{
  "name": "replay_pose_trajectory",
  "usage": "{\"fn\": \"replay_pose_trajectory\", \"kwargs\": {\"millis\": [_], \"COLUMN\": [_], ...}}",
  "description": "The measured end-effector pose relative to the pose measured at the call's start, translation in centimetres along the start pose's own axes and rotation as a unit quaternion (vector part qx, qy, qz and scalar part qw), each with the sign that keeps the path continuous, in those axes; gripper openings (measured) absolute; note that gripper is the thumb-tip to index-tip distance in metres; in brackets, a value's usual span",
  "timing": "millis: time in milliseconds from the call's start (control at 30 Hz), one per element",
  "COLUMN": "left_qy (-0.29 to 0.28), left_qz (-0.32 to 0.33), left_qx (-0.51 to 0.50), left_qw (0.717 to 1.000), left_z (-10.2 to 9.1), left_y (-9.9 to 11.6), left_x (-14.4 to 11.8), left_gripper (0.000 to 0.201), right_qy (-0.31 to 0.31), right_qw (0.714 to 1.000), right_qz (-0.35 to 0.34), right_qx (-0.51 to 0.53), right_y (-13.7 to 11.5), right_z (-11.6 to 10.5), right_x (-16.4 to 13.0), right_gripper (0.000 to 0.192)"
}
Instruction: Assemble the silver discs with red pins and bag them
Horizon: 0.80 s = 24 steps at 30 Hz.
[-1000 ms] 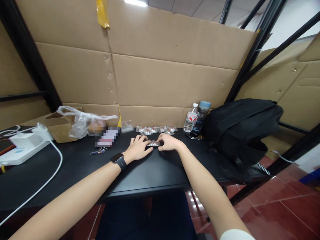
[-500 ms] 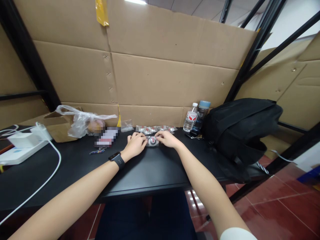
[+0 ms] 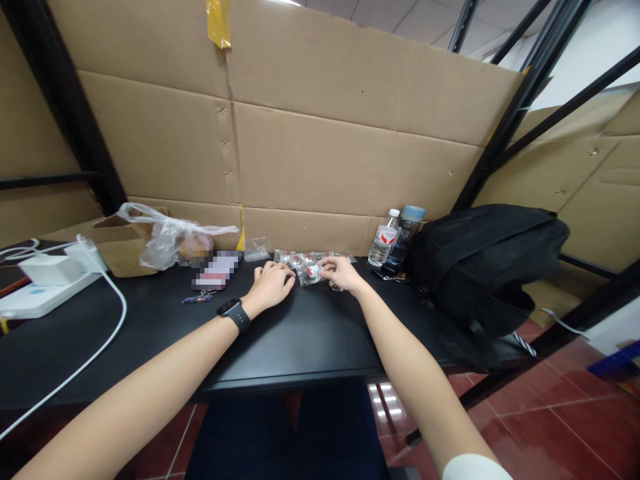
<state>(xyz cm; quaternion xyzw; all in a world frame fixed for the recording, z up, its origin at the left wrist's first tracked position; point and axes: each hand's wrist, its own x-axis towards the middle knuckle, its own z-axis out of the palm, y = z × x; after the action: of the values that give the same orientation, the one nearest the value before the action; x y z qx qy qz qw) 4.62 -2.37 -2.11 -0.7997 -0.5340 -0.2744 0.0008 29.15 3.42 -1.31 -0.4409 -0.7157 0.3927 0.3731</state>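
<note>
Fingers of the right hand (image 3: 343, 273) are bent and pinch a small clear packet (image 3: 311, 273) with a red and white thing inside, holding it by its right edge just above the black table (image 3: 300, 333). Fingers of the left hand (image 3: 270, 285) are curled loosely, with nothing between them; the tips rest on the table just left of the packet, and I cannot tell if they touch it. A black watch (image 3: 235, 313) sits on the left wrist. The packet is at the far middle of the table, right in front of a row of more small packets (image 3: 295, 257) by the cardboard wall (image 3: 325, 153). Half a second ago both hands pressed one packet flat on the table. Now the right hand has it alone, nearer the row, and the left hand has let go. Farther right stand two bottles (image 3: 395, 237) and a black bag (image 3: 485, 267).
</note>
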Motion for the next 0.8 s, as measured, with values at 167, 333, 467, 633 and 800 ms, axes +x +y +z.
{"fn": "replay_pose_trajectory", "kwargs": {"millis": [167, 333, 467, 633, 800], "left_qy": [0.021, -0.042, -0.083, -0.092, -0.069], "left_qz": [0.005, 0.028, 0.055, 0.068, 0.074], "left_qx": [0.036, 0.038, 0.013, 0.015, 0.006], "left_qw": [0.999, 0.998, 0.995, 0.993, 0.995], "left_z": [-1.1, -2.3, -2.2, -1.5, -1.3], "left_y": [-2.2, -4.7, -4.9, -3.9, -3.6], "left_x": [0.5, 0.9, 0.9, 0.7, 0.5], "left_gripper": [0.030, 0.024, 0.026, 0.016, 0.013], "right_qy": [0.117, 0.165, 0.100, -0.109, -0.106], "right_qw": [0.980, 0.930, 0.922, 0.939, 0.947], "right_qz": [0.042, 0.073, 0.051, 0.034, 0.011], "right_qx": [-0.157, -0.320, -0.370, -0.325, -0.304], "right_y": [1.3, 1.6, 1.1, 0.5, 0.5], "right_z": [-1.3, -1.3, -2.4, -5.1, -5.3], "right_x": [2.7, 3.6, 2.4, 0.1, -0.8], "right_gripper": [0.025, 0.036, 0.029, 0.050, 0.051]}}
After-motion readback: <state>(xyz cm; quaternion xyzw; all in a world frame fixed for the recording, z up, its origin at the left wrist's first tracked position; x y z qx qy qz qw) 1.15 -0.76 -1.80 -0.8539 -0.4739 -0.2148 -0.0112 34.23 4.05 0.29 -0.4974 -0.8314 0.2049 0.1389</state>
